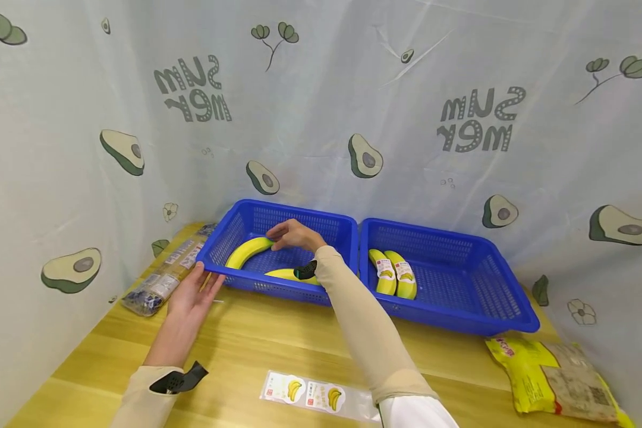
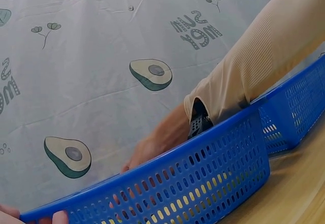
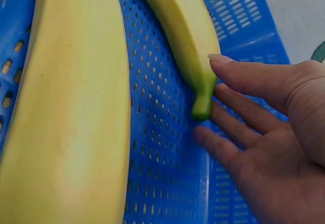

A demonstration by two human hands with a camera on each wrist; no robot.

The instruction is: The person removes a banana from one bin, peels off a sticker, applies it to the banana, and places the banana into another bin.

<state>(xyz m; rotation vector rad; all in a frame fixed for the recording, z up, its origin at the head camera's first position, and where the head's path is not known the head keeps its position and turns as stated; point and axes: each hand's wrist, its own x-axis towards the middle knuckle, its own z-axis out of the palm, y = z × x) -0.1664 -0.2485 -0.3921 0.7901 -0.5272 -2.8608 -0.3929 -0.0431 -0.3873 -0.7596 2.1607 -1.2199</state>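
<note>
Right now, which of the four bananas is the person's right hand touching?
The right hand touches the stem end of the far banana in the left basket; it carries no sticker.

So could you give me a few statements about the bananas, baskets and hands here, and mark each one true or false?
1. The right hand reaches into the left basket and touches the stem end of a banana. True.
2. The left hand is lifting a banana out of the basket. False: it rests on the basket's front corner, with no banana in it.
3. The right basket holds two bananas with labels. True.
4. Both baskets are red. False: they are blue.
5. A strip of banana stickers lies on the table near the person. True.
</note>
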